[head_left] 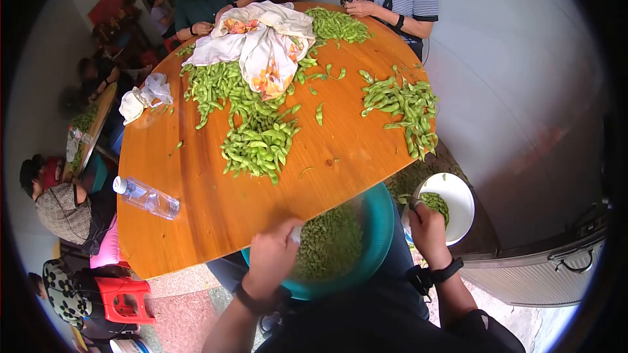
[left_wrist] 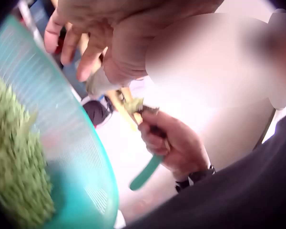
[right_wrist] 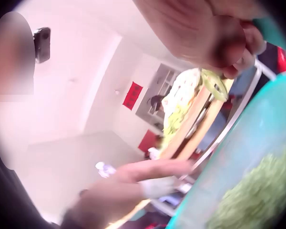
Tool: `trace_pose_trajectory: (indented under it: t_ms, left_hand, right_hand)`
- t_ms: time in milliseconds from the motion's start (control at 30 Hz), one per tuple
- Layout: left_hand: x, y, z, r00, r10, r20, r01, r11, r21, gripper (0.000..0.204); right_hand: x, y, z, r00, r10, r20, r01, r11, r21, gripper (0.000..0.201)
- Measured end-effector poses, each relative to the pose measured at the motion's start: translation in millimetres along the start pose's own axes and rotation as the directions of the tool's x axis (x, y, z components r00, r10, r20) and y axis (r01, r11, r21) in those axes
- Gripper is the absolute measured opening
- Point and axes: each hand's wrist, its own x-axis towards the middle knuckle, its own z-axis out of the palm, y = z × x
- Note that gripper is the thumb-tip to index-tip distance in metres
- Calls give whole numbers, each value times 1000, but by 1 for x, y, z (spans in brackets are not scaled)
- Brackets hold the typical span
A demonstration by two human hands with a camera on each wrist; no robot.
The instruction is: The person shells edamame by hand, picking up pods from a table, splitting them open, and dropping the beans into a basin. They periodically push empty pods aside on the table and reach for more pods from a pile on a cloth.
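My left hand (head_left: 271,261) hovers over the near rim of a teal perforated basket (head_left: 384,219), its fingers loosely bent and holding nothing. A whitish cover (left_wrist: 99,82) sits on one of its digits. Green beans or cut pods (head_left: 330,238) lie heaped in the basket. To the right, my right hand (head_left: 428,230) grips a tool with a green handle (left_wrist: 147,172); the handle sticks out below the fist, and its working end is too blurred to name. A green bean pod (right_wrist: 214,86) shows at that hand's fingertips, beside the white bucket (head_left: 463,199).
Piles of green pods (head_left: 261,147) cover parts of the wooden table (head_left: 366,170), with a floral cloth (head_left: 271,46) over some. A water bottle (head_left: 147,197) lies at the left. People sit across the table; a red stool (head_left: 124,301) stands at the lower left.
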Motion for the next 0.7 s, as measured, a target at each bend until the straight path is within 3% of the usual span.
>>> trace_pose_trajectory:
  t_ms: [33, 67, 100, 167, 233, 333, 400, 467, 500, 533, 567, 600, 633, 700]
  left_hand:
    - [12, 2, -7, 995, -101, -13, 102, 994, 25, 29]
    - [27, 0, -10, 992, 4, -126, 14, 990, 137, 27]
    - [42, -3, -11, 967, 118, -225, -58, 965, 256, 26]
    - [62, -9, -13, 959, 85, -270, -20, 972, 236, 23]
    - [75, -23, -16, 960, 143, -242, -76, 961, 266, 20]
    - [77, -21, -15, 955, 136, -264, -54, 953, 297, 17]
    - [76, -21, -13, 947, 151, -285, -61, 951, 303, 17]
    - [68, -24, -8, 896, 271, -351, -196, 952, 236, 23]
    - [61, -20, -4, 899, 272, -342, -200, 952, 231, 23]
    - [51, -12, 0, 959, 19, -284, -57, 991, -123, 31]
    - [44, -5, 5, 969, -205, -138, 124, 887, -445, 40]
    - [39, 0, 13, 978, -133, -161, 41, 880, -473, 42]
    - [32, 8, 14, 981, -181, -77, 117, 851, -512, 44]
    - [23, 13, 19, 997, -7, -72, -20, 932, -362, 46]
  right_hand:
    - [0, 6, -7, 999, 53, 11, -53, 999, 2, 15]
    - [-1, 10, -10, 989, 142, 48, -144, 988, 55, 15]
    - [-2, 10, -9, 990, 136, 48, -138, 989, 56, 15]
    - [-4, 2, -5, 999, 33, 2, -33, 996, 82, 14]
    - [-9, -9, -3, 997, -18, 76, 10, 994, 107, 11]
    - [-10, -34, 6, 992, -40, 116, 12, 973, 231, 8]
    - [-5, -43, 13, 967, -168, 192, 98, 940, 326, 6]
    - [5, -61, 15, 956, -182, 229, 92, 930, 356, 7]
    - [10, -70, 15, 940, -207, 272, 90, 918, 386, 7]
    - [15, -81, 16, 942, -197, 272, 82, 920, 383, 7]
    - [19, -93, 19, 918, -158, 364, -64, 846, 529, 7]
    - [23, -102, 21, 880, -138, 455, -217, 736, 642, 8]
    - [26, -107, 25, 882, -128, 454, -223, 735, 640, 8]
    - [29, -113, 33, 785, -133, 605, -402, 635, 660, 11]
